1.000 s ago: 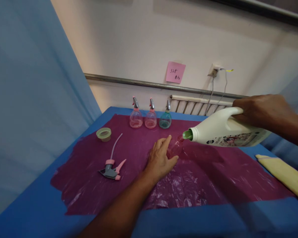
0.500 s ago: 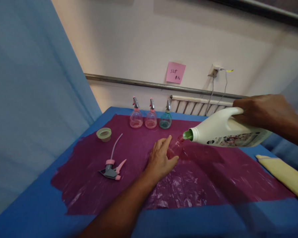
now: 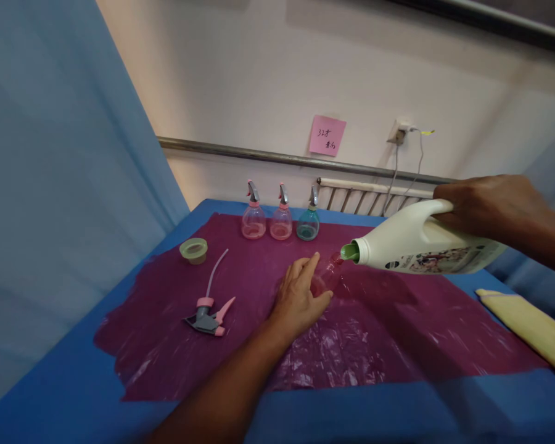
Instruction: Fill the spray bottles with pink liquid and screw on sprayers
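Note:
My left hand [image 3: 300, 294] is wrapped round a clear pinkish spray bottle [image 3: 326, 275] that has no head on it and leans to the right. By its handle, my right hand [image 3: 483, 203] grips a large cream detergent jug [image 3: 411, 243], tipped with its green-lined mouth at the spray bottle's neck. Whether liquid is flowing is hard to make out. A grey and pink trigger sprayer head [image 3: 206, 319] with its tube lies left of my left hand. Farther left sits a pale green cap [image 3: 194, 251].
Two pink spray bottles [image 3: 253, 223] and a teal one [image 3: 308, 225] stand in a row at the back. Purple plastic sheeting [image 3: 166, 345] covers part of the blue table [image 3: 333, 416]. A folded yellow cloth [image 3: 531, 324] lies at right; a blue curtain [image 3: 65, 185] hangs at left.

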Demonstrator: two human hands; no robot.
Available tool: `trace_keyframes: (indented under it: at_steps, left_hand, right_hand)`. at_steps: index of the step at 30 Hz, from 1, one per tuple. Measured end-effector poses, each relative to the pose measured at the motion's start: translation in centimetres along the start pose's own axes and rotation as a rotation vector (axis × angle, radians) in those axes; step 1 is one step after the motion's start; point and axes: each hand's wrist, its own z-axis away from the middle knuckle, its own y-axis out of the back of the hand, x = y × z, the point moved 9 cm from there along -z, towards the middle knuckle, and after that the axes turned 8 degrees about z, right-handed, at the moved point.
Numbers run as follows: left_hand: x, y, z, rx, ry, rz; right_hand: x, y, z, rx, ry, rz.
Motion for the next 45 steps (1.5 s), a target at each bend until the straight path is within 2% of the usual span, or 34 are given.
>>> trace_keyframes:
  at_steps: [17, 27, 39, 45]
  left_hand:
    - [0.04, 0.02, -0.05, -0.008, 0.004, -0.010]
    - [-0.05, -0.05, -0.05, -0.004, -0.001, -0.003]
    - [-0.06, -0.05, -0.04, -0.008, 0.003, 0.001]
    - [0.08, 0.01, -0.02, -0.008, 0.001, 0.006]
  right_hand:
    - [-0.12, 0.15, 0.01, -0.014, 0.012, 0.079]
    - [0.04, 0.12, -0.21, 0.021, 0.004, 0.041]
    - [0.14, -0.03, -0.33, 0.000, 0.007, 0.047]
    - [0.08, 0.28, -0.21, 0.042, 0.019, 0.040]
